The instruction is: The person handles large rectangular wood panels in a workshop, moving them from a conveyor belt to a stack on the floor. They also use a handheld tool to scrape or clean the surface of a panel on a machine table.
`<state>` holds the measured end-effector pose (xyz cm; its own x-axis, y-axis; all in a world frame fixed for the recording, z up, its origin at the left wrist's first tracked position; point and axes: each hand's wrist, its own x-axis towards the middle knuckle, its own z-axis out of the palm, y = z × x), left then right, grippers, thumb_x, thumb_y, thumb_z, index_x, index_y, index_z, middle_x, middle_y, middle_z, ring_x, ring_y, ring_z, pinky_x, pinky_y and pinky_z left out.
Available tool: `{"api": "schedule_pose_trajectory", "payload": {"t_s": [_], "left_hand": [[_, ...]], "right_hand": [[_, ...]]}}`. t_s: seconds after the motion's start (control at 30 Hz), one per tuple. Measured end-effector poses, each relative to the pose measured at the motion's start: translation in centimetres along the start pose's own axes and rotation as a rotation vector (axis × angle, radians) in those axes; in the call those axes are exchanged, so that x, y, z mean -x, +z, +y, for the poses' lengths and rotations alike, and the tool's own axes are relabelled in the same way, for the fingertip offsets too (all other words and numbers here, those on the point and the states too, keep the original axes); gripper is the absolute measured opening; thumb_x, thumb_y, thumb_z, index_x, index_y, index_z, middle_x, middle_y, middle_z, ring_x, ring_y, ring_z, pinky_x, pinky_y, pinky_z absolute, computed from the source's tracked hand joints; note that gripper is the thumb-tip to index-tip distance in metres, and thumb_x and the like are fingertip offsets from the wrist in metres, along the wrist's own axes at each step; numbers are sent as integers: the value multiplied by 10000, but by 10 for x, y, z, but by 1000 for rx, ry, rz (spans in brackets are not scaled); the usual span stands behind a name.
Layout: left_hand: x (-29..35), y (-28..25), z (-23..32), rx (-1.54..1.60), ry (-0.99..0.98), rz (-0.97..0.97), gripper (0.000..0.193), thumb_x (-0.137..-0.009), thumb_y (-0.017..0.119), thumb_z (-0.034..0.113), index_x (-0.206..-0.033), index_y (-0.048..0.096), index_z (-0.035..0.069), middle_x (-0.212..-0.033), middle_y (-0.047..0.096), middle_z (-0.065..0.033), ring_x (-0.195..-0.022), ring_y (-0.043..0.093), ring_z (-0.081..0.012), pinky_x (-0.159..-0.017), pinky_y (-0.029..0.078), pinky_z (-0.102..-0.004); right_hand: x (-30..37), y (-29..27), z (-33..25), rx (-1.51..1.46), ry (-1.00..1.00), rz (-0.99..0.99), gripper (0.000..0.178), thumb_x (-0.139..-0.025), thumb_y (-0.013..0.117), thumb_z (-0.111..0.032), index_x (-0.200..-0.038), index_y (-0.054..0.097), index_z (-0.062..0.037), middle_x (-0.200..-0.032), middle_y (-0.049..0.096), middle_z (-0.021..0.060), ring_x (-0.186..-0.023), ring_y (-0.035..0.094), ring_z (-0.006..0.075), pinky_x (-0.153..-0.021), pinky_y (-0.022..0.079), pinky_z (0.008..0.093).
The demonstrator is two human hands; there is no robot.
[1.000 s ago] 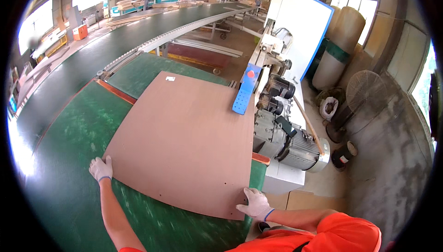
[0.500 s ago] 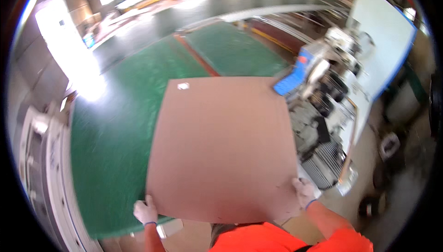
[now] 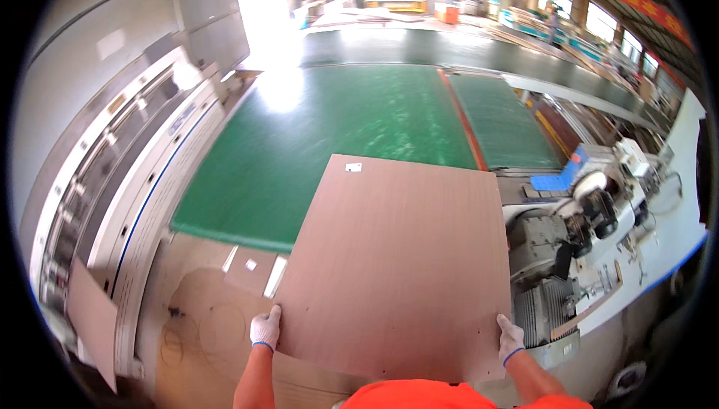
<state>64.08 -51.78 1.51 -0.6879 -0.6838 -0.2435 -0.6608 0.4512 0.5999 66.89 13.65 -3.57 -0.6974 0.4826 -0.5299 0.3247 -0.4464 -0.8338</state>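
Observation:
A large flat brown panel [image 3: 404,259] is held up in front of me, with a small white label [image 3: 353,168] near its far left corner. Wearing a white glove, my left hand [image 3: 265,327] grips the panel's left edge close to the near corner, thumb on top. My right hand [image 3: 511,335], gloved the same way, holds the opposite edge near its near corner. The fingers under the panel are hidden on both sides. Beyond the panel lies a green conveyor belt [image 3: 337,113], partly covered by it.
On the right stands machinery with motors [image 3: 550,308] and a blue part [image 3: 558,177]. A long white machine [image 3: 150,199] runs along the left, with another brown panel [image 3: 93,319] leaning there. A labelled piece [image 3: 247,270] lies below the belt's near edge. Farther back, a dark conveyor [image 3: 419,46] crosses.
My view has swung to the left, so the belt and machinery appear farther right and the white machine shows more. Both hands have kept hold of the panel, which now sits lower in view.

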Motion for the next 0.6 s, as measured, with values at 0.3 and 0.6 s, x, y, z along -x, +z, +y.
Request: {"api": "schedule_pose_trajectory", "payload": {"t_s": [0.3,0.6], "left_hand": [[233,-185,-237,52,-451,353,670,-953,603,600,-832,712,-50,-783,668,-303,-776,697,-428,-761,519,-503],[565,-235,-457,245,-979,882,620,-957,629,565,-904,757,-40,-804,715,-271,-824,733,-394,-774,539,-472]], "right_hand": [[112,122,70,315,11,-406,417,-934,787,-243,-1145,697,105,-1094,701,81,-906,657,215,-876,551,382],[337,265,200,770,-66,-1020,238,-909,819,-218,-859,689,-25,-887,617,-5,-807,543,133,-715,469,342]]}}
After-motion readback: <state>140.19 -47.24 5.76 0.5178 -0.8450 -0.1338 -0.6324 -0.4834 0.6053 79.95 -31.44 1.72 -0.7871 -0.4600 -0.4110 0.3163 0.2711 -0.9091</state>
